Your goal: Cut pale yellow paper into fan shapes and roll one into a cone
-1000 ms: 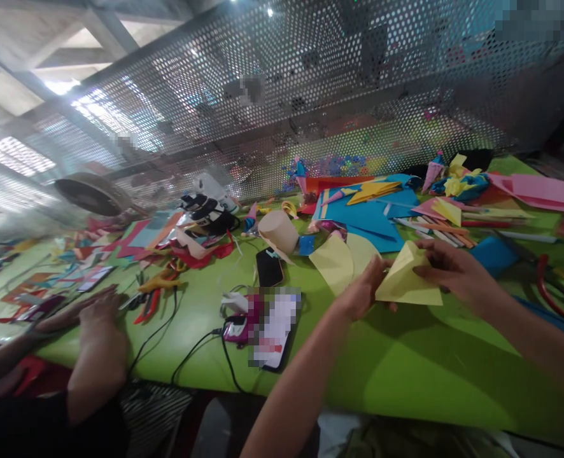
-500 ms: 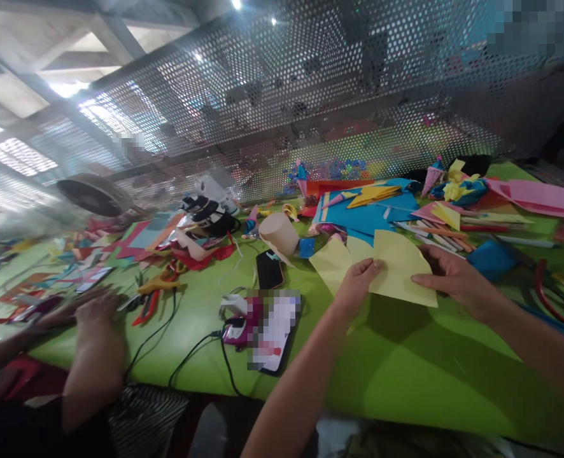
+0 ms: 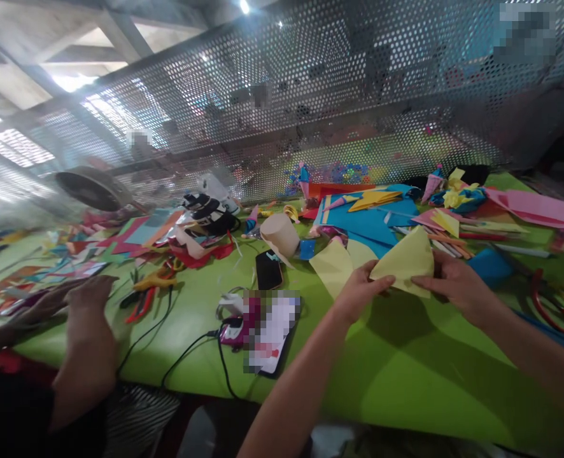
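A piece of pale yellow paper is held above the green table between my two hands, bent into a curved, fan-like shape. My left hand pinches its left lower edge, thumb in front. On the right side, my right hand grips it with the thumb at the lower edge and the other fingers behind, partly hidden. Two more pale yellow pieces lie on the table just beyond my left hand, the nearer-left one being a flat yellow sheet.
Left of my forearm lie a phone, a magenta device with cables and a dark phone. A tape roll, blue paper and rolled paper sticks sit behind. Orange-handled pliers lie near another person's hands.
The yellow paper, flatter before, now curves over with its top tapering to a rounded point. My left thumb has moved to its front lower edge. The other person's hands shifted slightly.
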A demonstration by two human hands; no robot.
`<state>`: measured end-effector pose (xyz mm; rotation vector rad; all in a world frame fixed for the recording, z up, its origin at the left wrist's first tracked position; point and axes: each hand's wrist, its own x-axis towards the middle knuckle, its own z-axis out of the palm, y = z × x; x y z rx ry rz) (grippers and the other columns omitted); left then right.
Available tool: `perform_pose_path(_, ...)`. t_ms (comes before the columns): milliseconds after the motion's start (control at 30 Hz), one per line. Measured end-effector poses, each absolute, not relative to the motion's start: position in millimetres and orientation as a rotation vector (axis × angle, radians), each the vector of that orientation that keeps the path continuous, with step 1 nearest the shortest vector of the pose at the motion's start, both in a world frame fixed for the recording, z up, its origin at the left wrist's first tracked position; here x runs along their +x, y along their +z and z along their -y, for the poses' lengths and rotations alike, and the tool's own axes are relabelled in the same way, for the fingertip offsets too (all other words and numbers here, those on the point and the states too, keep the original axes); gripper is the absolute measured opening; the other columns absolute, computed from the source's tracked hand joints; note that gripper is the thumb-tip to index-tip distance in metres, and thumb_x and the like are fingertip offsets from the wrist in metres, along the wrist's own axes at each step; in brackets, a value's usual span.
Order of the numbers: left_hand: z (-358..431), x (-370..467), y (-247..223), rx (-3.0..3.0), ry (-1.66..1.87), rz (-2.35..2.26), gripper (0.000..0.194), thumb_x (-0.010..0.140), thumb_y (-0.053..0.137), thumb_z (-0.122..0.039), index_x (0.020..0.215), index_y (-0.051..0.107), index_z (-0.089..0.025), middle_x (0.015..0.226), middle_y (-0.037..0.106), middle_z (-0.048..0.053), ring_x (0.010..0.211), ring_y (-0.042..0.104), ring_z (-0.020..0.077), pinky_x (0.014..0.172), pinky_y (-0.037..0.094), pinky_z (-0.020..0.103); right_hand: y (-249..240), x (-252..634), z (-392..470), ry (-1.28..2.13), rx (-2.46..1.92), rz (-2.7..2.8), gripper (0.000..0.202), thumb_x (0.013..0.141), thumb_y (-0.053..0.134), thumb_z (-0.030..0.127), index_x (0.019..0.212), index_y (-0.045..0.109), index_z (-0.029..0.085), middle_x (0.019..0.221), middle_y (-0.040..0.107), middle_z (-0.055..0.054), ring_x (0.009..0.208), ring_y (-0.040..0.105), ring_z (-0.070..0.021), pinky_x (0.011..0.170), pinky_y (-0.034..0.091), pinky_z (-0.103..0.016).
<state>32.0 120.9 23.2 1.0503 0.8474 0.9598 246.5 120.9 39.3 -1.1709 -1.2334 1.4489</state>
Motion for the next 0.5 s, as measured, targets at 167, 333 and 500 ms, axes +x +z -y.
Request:
perform_pose_path(167,-124,33,19,1.092,0.925,-0.948,0.054,0.069,0.086,-0.052,0.1,0.068,-0.01,0.078,0.071,0.006,0.061,0.064,0.0115,0.058,0.046,0.022,37,252,-123,1.383,-1.187,1.192,0.032,0.074,0.085,0.048,0.087,0.068,0.024,0.079,0.073,0.0,0.067,0.066,-0.018,0.051,0.049,-0.028)
perform_pose_path(333,-125,30,21,1.039,1.047,-0.986,0.051,0.072,0.082,-0.059,0.089,0.064,-0.015,0.074,0.066,0.002,0.059,0.062,0.0111,0.058,0.049,0.024,38,259,-122,1.444,-1.218,1.275,0.034,0.079,0.08,0.053,0.077,0.068,0.021,0.061,0.062,0.002,0.047,0.049,-0.0105,0.04,0.031,-0.024)
perform_pose_path(500,-124,27,24,1.106,1.042,-1.042,0.05,0.075,0.079,-0.062,0.083,0.061,-0.016,0.071,0.063,0.0,0.059,0.056,0.0099,0.055,0.043,0.022,44,254,-123,1.449,-1.173,1.292,0.035,0.071,0.087,0.05,0.087,0.074,0.022,0.073,0.071,-0.002,0.062,0.063,-0.0162,0.05,0.045,-0.027)
